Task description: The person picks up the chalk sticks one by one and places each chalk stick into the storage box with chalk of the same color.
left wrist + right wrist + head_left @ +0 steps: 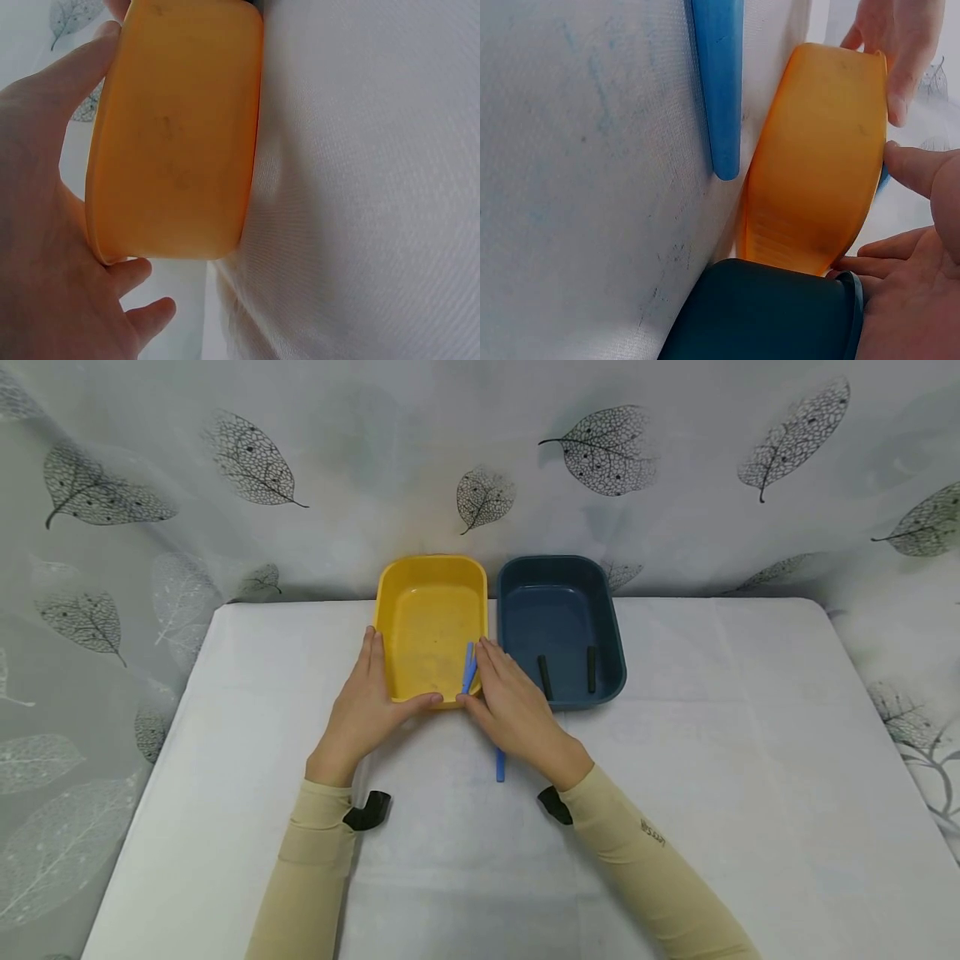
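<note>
A yellow plastic tray [431, 610] stands near the far table edge with two blue sticks [468, 668] inside along its right wall. My left hand [363, 706] holds its front left corner, thumb at the front rim and fingers along the left side. My right hand [517, 702] holds the front right corner, thumb at the front rim, fingers between the yellow tray and a dark blue tray [553, 610]. The right thumb is close to the blue sticks; whether it touches them I cannot tell. Another blue stick [720, 90] lies on the cloth in front.
Two black sticks [591, 669] are in the dark blue tray, which stands just right of the yellow one. A white cloth [720, 760] covers the table. Behind it hangs a pale curtain [375, 452] with leaf prints.
</note>
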Tool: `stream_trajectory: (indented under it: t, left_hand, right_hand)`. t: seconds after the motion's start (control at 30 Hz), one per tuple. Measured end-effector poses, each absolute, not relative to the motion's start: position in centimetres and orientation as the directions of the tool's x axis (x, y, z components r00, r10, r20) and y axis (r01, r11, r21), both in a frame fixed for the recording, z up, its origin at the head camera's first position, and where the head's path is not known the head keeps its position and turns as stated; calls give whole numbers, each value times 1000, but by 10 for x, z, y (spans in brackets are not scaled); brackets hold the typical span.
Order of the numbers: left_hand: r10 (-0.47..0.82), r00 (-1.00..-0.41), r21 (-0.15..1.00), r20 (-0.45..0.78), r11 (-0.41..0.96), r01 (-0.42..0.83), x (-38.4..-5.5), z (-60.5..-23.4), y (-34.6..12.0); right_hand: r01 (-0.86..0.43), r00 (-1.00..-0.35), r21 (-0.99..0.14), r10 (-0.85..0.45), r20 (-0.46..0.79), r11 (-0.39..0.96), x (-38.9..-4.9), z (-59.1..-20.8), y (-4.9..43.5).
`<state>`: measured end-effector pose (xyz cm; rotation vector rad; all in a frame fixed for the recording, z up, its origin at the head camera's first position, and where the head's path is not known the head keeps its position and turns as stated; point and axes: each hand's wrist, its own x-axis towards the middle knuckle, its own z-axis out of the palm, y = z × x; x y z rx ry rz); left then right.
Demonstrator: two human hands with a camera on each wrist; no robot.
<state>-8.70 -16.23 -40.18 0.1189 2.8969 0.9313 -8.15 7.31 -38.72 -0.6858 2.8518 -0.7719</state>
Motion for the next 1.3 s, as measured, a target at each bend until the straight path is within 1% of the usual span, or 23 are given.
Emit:
stream_trajectory:
  t: [0.5, 0.8, 1.07, 1.3]
  left_hand:
    - [104, -993, 586, -58, 809, 51, -87, -405, -162]
    - [105, -993, 583, -61, 811, 50, -87, -405, -162]
    - [92, -993, 587, -71, 809, 33, -88, -405, -163]
    - [85, -993, 589, -82, 808, 21, -89, -404, -163]
  right_hand:
    - [-389, -893, -505, -449, 3, 770, -79, -387, 74]
    - [-385, -893, -520, -450, 3, 762, -73, -384, 78]
    - [-362, -891, -552, -453, -32, 751, -60, -379, 80]
    - [-363, -885, -568, -464, -38, 739, -44, -379, 83]
